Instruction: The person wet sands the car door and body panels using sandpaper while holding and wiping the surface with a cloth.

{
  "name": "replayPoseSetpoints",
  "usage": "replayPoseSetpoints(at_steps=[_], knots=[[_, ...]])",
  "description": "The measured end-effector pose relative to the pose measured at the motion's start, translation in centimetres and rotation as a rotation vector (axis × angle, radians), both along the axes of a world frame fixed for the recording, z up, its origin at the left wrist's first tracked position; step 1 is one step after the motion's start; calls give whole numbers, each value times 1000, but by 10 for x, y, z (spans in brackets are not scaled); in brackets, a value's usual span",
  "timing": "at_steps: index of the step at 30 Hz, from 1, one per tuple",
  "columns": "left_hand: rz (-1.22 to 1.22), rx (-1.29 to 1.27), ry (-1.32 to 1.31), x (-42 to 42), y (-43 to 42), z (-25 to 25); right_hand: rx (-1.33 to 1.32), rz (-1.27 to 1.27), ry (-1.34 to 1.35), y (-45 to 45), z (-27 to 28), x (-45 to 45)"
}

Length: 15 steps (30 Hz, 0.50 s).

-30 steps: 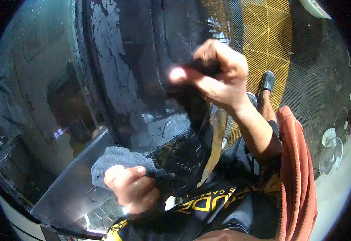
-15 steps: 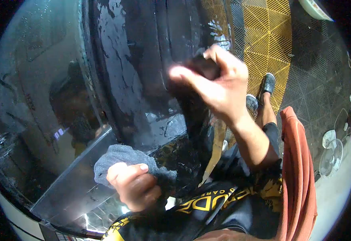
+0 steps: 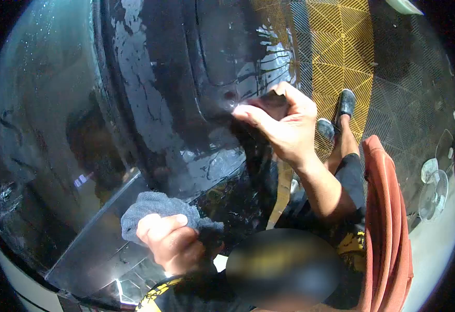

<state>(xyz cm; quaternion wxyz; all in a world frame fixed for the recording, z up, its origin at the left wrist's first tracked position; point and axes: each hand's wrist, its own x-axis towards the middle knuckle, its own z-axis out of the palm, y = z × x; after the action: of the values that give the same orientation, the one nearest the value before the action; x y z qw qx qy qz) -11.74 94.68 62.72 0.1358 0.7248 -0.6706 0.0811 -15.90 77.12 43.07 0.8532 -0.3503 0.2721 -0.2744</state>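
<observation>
My left hand (image 3: 170,239) is closed round a bunched grey-blue cloth (image 3: 152,210), held low in front of my body. My right hand (image 3: 290,125) is curled, thumb and fingers gripping a small dark pad (image 3: 273,104) whose exact kind does not show. The pad is over a wet black car panel (image 3: 170,78); the thumb tip is close to the panel, though contact is unclear. Streaks of water and pale reflections lie across the panel. To its left curves a dark, droplet-covered car window (image 3: 45,104).
A yellow and dark grid floor mat (image 3: 339,52) runs beside the car, with my shoes (image 3: 346,103) on it. An orange-red towel (image 3: 386,223) hangs over my right shoulder. At the right stands a clear fan (image 3: 433,197), with a white basin (image 3: 405,6) at the top.
My right hand has moved slightly down with the dark pad, and it is less blurred now. The left hand keeps the cloth in nearly the same place. The view has shifted a little.
</observation>
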Motion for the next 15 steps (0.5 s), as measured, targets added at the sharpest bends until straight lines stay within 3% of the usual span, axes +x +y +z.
replayPoseSetpoints(at_steps=[5, 7, 11, 12, 13, 15], knots=[[32, 27, 25, -2, 0, -2, 78, 97, -95, -12, -11, 6], [49, -174, 2, -2, -1, -15, -198, 141, -14, -23, -10, 12], [59, -175, -40, -2, -15, -22, 73, -32, -113, -2, -12, 13], [23, -232, -30, 2, -11, -26, -212, -47, 40, -14, -13, 14], [-11, -285, -16, 4, -9, -28, -230, 6, 131, -21, -15, 23], [51, -221, -16, -3, -13, -23, -172, 24, 39, -28, -16, 34]])
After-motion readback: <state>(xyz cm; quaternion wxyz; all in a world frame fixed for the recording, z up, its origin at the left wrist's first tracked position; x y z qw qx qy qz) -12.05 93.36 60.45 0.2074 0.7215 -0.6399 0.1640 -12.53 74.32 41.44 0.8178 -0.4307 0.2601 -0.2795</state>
